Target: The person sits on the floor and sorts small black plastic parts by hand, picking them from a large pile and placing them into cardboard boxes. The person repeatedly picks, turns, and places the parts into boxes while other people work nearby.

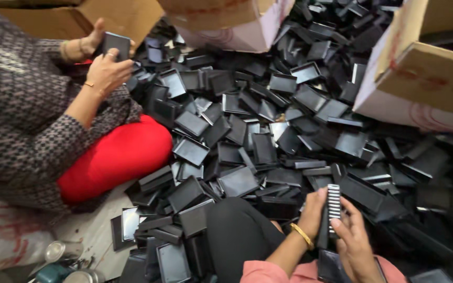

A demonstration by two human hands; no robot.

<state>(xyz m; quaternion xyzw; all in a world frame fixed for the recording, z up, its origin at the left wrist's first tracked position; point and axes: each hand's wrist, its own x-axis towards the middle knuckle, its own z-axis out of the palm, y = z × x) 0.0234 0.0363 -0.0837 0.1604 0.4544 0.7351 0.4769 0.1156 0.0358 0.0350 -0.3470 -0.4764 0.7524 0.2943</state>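
Head view. I look down on my two hands at the lower middle of the frame, above a deep heap of black trays spread over the floor. My left hand, with a gold bangle at the wrist, and my right hand together hold a stack of thin black pieces whose pale ribbed edges face the camera. The stack stands nearly upright in the picture, its long axis running from my lap towards the heap, its far end pointing away from me. It lies between the two hands: the left fingers curl round its left side and the right thumb and fingers press its right side, so both hands are closed on it and neither is nearer. My black-clad knee sits just left of the left wrist.

At upper left a co-worker in a patterned sleeve and red trousers holds a single black tray in both hands. Cardboard boxes border the heap at top and right.
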